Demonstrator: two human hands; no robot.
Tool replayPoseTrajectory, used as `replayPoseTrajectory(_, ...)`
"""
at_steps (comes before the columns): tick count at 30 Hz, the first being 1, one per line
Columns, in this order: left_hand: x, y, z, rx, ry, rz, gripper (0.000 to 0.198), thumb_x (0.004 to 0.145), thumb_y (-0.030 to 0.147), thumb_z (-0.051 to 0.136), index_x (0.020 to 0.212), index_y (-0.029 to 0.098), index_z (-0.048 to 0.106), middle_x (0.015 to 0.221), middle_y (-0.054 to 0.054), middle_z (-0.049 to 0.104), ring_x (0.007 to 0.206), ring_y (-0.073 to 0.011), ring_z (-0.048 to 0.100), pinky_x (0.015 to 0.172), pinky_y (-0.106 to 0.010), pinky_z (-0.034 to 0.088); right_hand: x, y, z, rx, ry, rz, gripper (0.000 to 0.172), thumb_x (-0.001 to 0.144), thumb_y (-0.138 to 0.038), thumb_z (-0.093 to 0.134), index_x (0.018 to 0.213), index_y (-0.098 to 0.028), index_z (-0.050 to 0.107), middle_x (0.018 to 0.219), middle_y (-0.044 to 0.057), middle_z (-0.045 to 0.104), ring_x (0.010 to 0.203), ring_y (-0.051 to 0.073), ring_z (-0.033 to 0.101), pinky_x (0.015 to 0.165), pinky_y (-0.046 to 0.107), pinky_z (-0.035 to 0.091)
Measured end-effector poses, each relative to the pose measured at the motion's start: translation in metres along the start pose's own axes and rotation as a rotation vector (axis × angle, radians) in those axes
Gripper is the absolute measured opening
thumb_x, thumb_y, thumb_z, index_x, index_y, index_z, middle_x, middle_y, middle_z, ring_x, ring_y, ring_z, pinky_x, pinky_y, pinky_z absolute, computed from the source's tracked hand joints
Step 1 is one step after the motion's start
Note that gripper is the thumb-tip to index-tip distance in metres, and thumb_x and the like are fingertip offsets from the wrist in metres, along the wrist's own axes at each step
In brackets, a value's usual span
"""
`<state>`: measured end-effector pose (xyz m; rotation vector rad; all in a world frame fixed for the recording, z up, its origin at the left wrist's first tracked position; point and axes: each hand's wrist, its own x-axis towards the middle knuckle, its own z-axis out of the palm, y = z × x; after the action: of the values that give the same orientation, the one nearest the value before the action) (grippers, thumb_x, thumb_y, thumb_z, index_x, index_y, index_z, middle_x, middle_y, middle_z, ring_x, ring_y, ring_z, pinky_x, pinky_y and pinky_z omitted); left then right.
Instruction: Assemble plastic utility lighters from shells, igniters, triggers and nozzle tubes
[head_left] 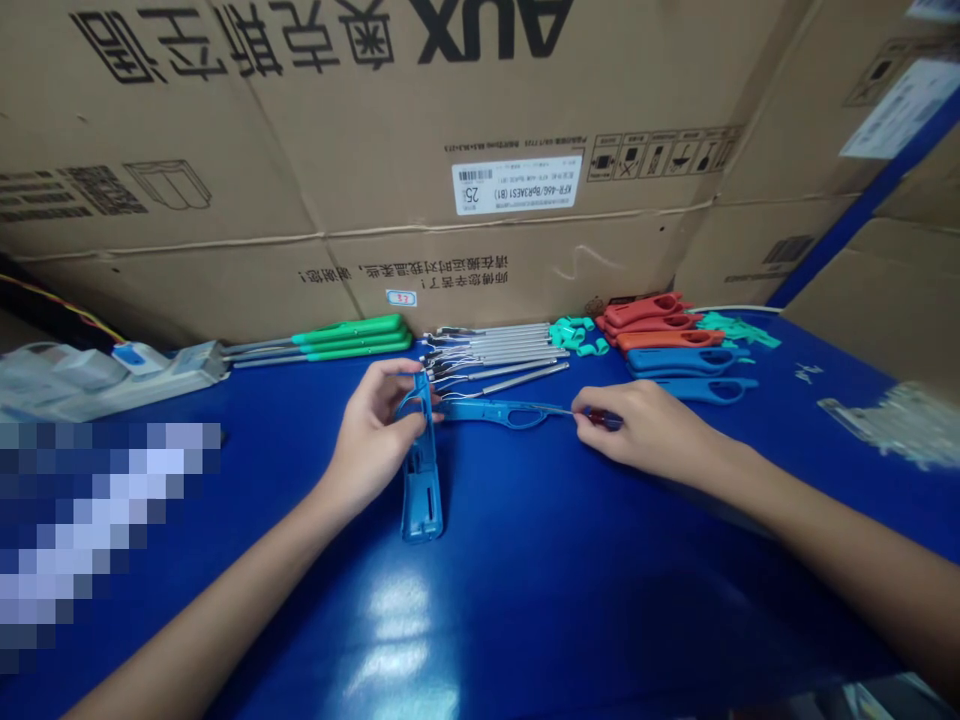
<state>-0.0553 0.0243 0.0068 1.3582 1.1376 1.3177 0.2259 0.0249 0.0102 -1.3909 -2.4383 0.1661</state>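
Note:
My left hand [382, 420] is closed on a blue plastic handle shell [422, 500], held nearly upright with its hollow inside facing me. A second blue handle shell [491, 411], with an oval finger opening, lies crosswise behind it, its left end by my left fingers. My right hand [637, 425] grips a screwdriver [606, 419] by its dark red handle. Its thin shaft points left and meets the right end of the second shell. Whether the tip is inside that shell I cannot tell. Just behind lie several metal tubes [499, 345] with thin wires.
Green-handled lighters [352, 338] and a white power strip [172, 378] are at the left. Teal caps [577, 335], red handle shells [649, 312] and blue ones [682, 362] lie at the back right. Clear plastic pieces [900, 425] sit far right. A cardboard wall [375, 220] stands behind.

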Motion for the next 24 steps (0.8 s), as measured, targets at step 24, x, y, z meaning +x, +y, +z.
replayPoseTrajectory(24, -0.012, -0.008, -0.002, 1.063, -0.331, 0.347, 0.013, 0.073, 0.028, 0.062, 0.077, 0.020, 0.053, 0.088, -0.006, 0.059, 0.089, -0.0258, 0.053, 0.079, -0.043, 0.046, 0.003, 0.009, 0.001, -0.082, 0.039, 0.065, 0.018, 0.088, -0.022, 0.051, 0.089, -0.019, 0.069, 0.073, 0.004, 0.071, 0.064, 0.018, 0.064, 0.060, 0.027, 0.039)
